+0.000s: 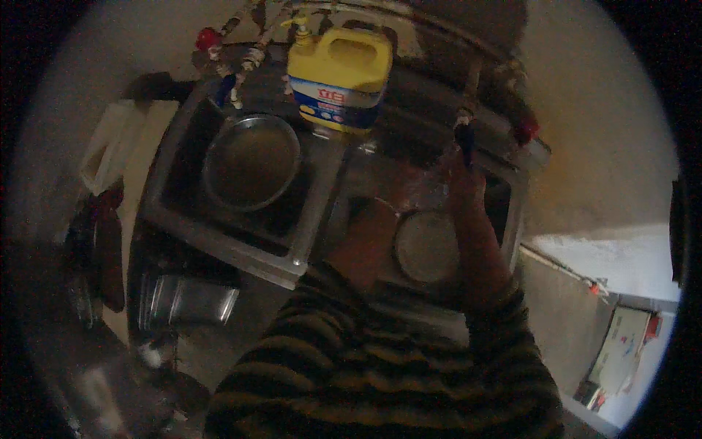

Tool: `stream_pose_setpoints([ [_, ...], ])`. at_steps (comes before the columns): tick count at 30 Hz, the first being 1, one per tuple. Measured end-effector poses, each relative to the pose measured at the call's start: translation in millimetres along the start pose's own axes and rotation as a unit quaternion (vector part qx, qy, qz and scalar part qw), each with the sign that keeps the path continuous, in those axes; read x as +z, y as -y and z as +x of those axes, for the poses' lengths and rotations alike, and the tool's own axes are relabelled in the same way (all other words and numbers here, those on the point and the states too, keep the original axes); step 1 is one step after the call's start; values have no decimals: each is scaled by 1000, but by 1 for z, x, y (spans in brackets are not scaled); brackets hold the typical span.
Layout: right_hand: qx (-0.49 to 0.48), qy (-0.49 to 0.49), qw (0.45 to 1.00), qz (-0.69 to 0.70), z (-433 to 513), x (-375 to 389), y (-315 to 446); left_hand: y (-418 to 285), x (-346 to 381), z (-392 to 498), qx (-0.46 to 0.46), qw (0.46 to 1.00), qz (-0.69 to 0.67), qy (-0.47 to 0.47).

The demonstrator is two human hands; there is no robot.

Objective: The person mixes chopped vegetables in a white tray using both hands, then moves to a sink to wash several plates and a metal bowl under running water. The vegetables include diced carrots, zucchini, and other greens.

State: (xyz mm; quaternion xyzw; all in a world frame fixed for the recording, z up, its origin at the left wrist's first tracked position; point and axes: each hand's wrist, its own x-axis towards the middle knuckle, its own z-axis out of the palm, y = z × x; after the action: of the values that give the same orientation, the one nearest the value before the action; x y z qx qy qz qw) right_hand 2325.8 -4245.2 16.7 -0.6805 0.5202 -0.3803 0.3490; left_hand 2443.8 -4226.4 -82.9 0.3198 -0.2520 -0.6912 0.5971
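Both my hands are in the right basin (351, 186) of a metal double sink, in dim, blurred light. My left hand (378, 211) reaches into it from the left, beside a round pale dish or pan (428, 247). To the right, my right hand (463, 175) is raised just below a blue-handled tap (464, 134); water seems to splash between the hands. Whether either hand holds anything is too dark to tell. A large round metal pan or basin (252, 163) rests in the left basin. Behind the divider stands a yellow dish-soap jug (340, 77) with a pump.
At the back left is another tap with a blue handle (225, 90), near a red valve knob (207, 39). A second red knob (527, 130) is at the right. Metal containers (189, 299) stand below left, and a pale box-like object (118, 142) is beside the sink.
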Motion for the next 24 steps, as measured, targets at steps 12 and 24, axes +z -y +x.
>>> stream_pose_setpoints([
  [12,-74,-207,945,243,6,70,-18,22,-154,-48,-22,841,525,-126],
  [24,257,147,940,-169,-172,7,-188,138,-171,-40,-274,788,524,-171],
])
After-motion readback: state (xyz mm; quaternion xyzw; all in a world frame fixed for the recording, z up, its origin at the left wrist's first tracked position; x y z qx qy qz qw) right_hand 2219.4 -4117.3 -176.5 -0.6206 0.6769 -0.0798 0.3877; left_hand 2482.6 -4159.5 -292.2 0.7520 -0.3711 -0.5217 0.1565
